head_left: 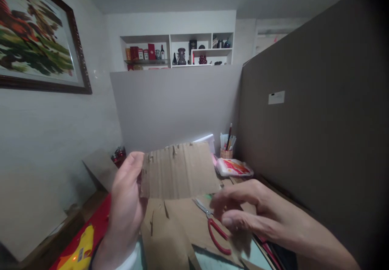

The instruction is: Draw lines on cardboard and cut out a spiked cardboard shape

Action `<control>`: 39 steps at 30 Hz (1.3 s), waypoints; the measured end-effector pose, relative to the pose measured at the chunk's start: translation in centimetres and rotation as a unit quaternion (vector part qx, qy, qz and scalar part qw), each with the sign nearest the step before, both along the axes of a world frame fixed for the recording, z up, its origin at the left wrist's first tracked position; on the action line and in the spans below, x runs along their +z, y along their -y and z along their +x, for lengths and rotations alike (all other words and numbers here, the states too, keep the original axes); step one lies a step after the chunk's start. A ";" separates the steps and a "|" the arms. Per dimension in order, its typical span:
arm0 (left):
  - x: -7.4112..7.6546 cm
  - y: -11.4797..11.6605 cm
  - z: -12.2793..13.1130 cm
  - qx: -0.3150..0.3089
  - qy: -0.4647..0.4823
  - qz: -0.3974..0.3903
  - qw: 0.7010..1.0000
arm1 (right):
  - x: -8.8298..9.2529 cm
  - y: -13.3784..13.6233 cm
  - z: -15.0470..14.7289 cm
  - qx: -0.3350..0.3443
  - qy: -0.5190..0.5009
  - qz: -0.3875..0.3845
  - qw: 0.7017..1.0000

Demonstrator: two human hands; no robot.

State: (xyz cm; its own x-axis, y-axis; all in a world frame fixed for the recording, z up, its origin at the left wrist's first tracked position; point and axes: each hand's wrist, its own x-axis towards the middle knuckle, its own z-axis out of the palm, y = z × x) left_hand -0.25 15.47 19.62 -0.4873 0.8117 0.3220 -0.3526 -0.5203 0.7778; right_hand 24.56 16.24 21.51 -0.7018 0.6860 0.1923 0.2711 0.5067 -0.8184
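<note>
My left hand [129, 205] grips the left edge of a piece of corrugated cardboard [182, 173], holding it up above the table. Its ribbed brown face is towards me, and its top edge is rough and torn. My right hand [249, 209] is by the lower right corner of the piece, thumb and fingers apart; I see nothing held in it. Below and partly behind that hand lies a pair of scissors [217, 237] with red handles, blades slightly apart. The scissors rest on larger cut cardboard [167, 233] spread over the table.
A yellow tool [81, 247] with a small orange light lies on something red at lower left. Behind the cardboard are a white and red plastic packet [234, 167] and a pen holder [226, 153]. Grey partitions [179, 104] enclose the back and right.
</note>
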 end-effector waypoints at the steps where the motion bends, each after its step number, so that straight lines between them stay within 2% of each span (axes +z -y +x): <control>1: 0.0 -0.1 -0.1 0.000 -0.001 -0.001 1.000 | 0.0 0.1 -0.1 -0.001 -0.035 -0.013 0.999; 5: -0.1 -0.4 -0.4 -0.003 -0.016 -0.017 1.000 | -0.6 0.0 -1.0 -0.033 -0.203 -0.076 0.976; 9: -0.4 -0.5 -0.2 0.022 -0.050 -0.029 0.998 | -1.2 0.2 -2.3 0.023 -0.269 -0.104 0.957; 13: -0.8 -0.9 -0.2 0.069 -0.090 -0.014 0.993 | -1.1 0.8 -3.2 0.015 -0.263 -0.123 0.957; 16: -1.0 -1.2 -0.2 0.093 -0.109 0.002 0.990 | -1.0 0.8 -3.3 -0.008 -0.242 -0.084 0.967; 20: -0.9 -1.3 0.0 0.071 -0.114 0.003 0.991 | -1.3 0.2 -3.2 -0.085 -0.262 -0.011 0.961; 23: -0.6 -1.0 0.2 0.067 -0.120 0.009 0.991 | -1.4 -0.4 -3.3 -0.122 -0.263 -0.001 0.957; 26: -0.4 -0.6 0.2 0.127 -0.132 0.034 0.983 | -1.6 -0.7 -3.7 -0.152 -0.262 0.000 0.953; 29: -0.5 0.1 0.2 0.172 -0.228 0.049 0.957 | -1.8 -0.8 -4.0 -0.152 -0.253 -0.016 0.955; 32: -0.6 0.8 0.6 0.108 -0.390 0.080 0.911 | -2.1 -0.5 -4.1 -0.111 -0.248 -0.068 0.960; 35: -0.5 1.1 1.0 0.038 -0.474 0.063 0.877 | -2.2 -0.2 -4.1 -0.057 -0.243 -0.089 0.964; 37: -0.4 0.9 1.0 0.013 -0.473 0.013 0.881 | -2.0 0.0 -4.0 -0.057 -0.249 -0.081 0.963; 39: -0.3 0.7 0.8 -0.035 -0.441 -0.032 0.896 | -1.8 -0.1 -4.0 -0.087 -0.258 -0.069 0.960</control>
State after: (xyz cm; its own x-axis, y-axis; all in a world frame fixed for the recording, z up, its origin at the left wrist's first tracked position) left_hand 0.55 14.75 19.31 -0.0140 0.8610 0.5084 0.3840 -0.4648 0.7978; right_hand 20.58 16.35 19.73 -0.4097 0.8282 0.3825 -0.1177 0.3678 -0.9224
